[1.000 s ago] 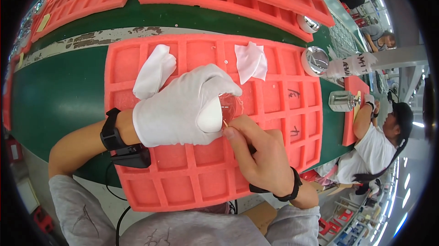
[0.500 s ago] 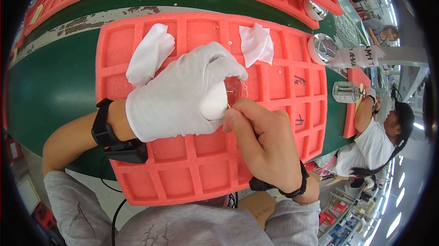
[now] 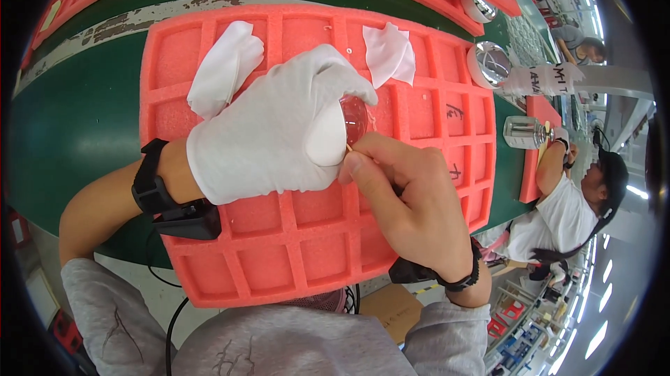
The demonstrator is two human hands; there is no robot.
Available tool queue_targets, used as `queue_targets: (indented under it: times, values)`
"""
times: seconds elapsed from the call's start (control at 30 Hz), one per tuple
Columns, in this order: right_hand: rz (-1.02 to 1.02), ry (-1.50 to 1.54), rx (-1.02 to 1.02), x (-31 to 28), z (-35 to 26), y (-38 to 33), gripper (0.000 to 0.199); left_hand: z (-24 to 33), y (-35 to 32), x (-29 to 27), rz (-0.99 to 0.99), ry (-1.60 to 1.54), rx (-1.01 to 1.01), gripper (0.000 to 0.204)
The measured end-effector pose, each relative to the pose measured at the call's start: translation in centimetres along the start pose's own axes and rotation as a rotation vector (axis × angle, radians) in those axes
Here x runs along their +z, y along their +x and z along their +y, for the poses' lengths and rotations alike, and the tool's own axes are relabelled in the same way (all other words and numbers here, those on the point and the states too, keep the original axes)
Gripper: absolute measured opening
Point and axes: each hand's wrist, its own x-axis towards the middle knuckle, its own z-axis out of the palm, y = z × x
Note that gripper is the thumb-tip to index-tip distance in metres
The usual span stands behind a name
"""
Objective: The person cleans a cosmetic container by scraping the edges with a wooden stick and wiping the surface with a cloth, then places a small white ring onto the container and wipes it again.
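Hands at work on a small clear glass piece over a red foam tray.

Left hand (image 3: pixel 269 135), in a white glove, is closed around the glass piece (image 3: pixel 354 118) above the foam tray (image 3: pixel 279 250) on the green desk (image 3: pixel 77 118); the bare right hand (image 3: pixel 412 198) pinches what seems a thin stick (image 3: pixel 348 147) against its rim. The piece looks rounded, transparent and glossy, mostly hidden by the glove. Pressing too hard with the stick could scratch or chip it, and a loosened grip could let the smooth glass slip into a tray cell.
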Motion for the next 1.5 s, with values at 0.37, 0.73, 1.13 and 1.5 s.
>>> queue_targets:
  times: [0.37, 0.73, 1.13, 1.5]
  values:
    - [0.036, 0.013, 0.092, 0.2, -0.9, 0.9, 0.024, -0.1, 0.0, 1.0, 0.149, 0.176, 0.094, 0.045]
    - [-0.077, 0.051, 0.139, -0.6, -0.4, 0.5, 0.023, -0.3, -0.4, 0.4, 0.144, 0.079, 0.101, 0.051]
    - [0.004, 0.032, 0.2, -0.3, -2.3, 1.4, 0.029, -0.4, 0.1, 1.0, 0.207, 0.212, 0.173, 0.049]
    - [-0.102, 0.064, 0.251, -1.0, -2.0, 1.2, 0.037, -1.0, -0.4, 0.5, 0.165, 0.067, 0.118, 0.05]
